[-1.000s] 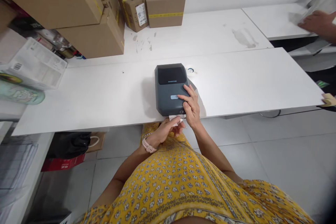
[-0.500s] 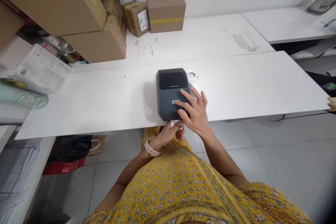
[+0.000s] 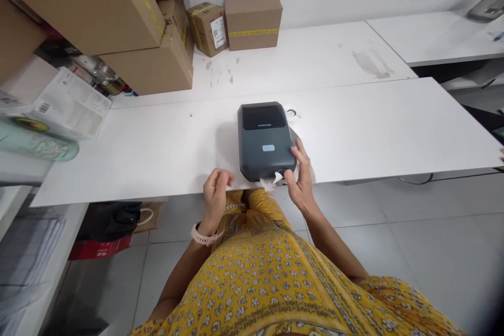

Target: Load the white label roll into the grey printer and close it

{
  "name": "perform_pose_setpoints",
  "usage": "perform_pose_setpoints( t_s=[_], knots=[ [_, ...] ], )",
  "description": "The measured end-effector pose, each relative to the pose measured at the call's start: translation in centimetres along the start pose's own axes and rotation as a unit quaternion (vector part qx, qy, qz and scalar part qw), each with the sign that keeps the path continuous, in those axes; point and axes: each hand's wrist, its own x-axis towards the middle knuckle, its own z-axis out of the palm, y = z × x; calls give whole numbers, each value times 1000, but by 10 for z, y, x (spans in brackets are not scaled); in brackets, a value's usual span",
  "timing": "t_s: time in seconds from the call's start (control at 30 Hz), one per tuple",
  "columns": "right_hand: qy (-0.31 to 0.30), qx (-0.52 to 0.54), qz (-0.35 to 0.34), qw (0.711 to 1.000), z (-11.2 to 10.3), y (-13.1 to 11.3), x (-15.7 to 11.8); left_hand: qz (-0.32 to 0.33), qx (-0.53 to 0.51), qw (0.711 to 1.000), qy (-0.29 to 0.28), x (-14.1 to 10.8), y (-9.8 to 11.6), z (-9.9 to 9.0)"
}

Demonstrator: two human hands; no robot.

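A dark grey label printer with a light blue button stands at the front edge of the white table. White paper pokes out at its front, with a torn, curled piece beside my right thumb. My right hand is at the printer's front right corner, fingers apart, thumb near the paper; whether it grips the paper is hard to tell. Left of the printer, my left hand is closed with curled fingers at the table edge, and anything inside it is hidden.
Cardboard boxes are stacked at the back left, and two smaller ones, one of them a plain box, stand by the wall. A white carton and a green bottle lie at the left. The white table extends right.
My left hand has moved left, away from the paper. My right hand has left the button and moved down to the printer's front right corner. The paper there now looks torn.
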Motion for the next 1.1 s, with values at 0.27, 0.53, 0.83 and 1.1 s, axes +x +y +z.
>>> perform_pose_setpoints(
  t_s=[0.27, 0.53, 0.83, 1.1],
  knots=[
    [13, 17, -1, 1000, -5, -6, 39, 125, -29, 991, -30, 50, 23, 23],
    [47, -14, -87, 995, -2, -12, 173, 37, 75, 995, -48, 93, -6, 46],
    [-1, -71, -87, 994, 14, 29, 261, 13, 99, 993, -65, 92, -15, 52],
    [1, -155, -116, 981, -10, 2, 187, 15, 142, 989, -34, 121, -15, 65]
  ],
)
